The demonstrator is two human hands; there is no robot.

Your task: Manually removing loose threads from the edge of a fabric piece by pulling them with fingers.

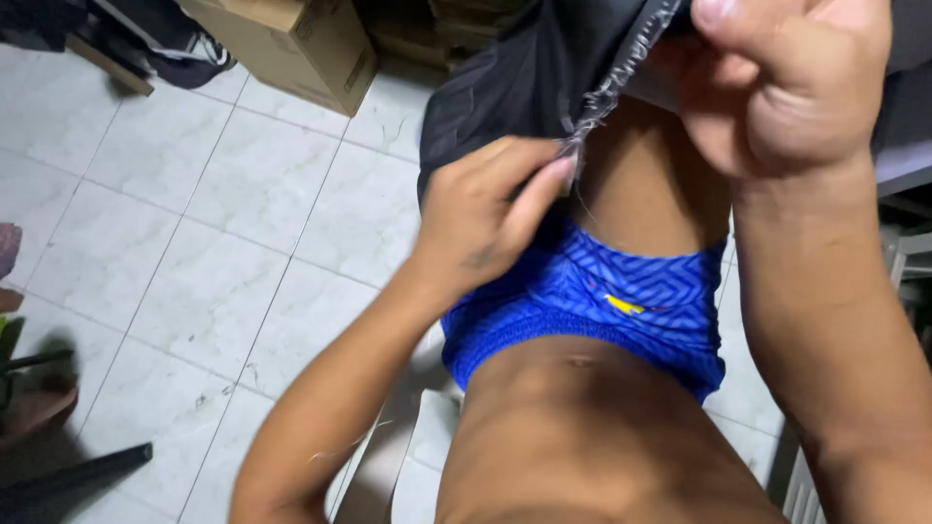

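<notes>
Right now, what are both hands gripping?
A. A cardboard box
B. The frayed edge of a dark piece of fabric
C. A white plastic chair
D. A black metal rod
B: the left hand and the right hand both pinch the frayed edge of the dark fabric; the cardboard box sits untouched on the tiled floor.

Blue zigzag-patterned shorts (592, 296), bare arms

Dark matt cloth (515, 87) with frayed raw edge; blue shorts (592, 301) knit, faint sheen; floor tiles (194, 243) glossy marbled; cardboard box (301, 44) matt.
</notes>
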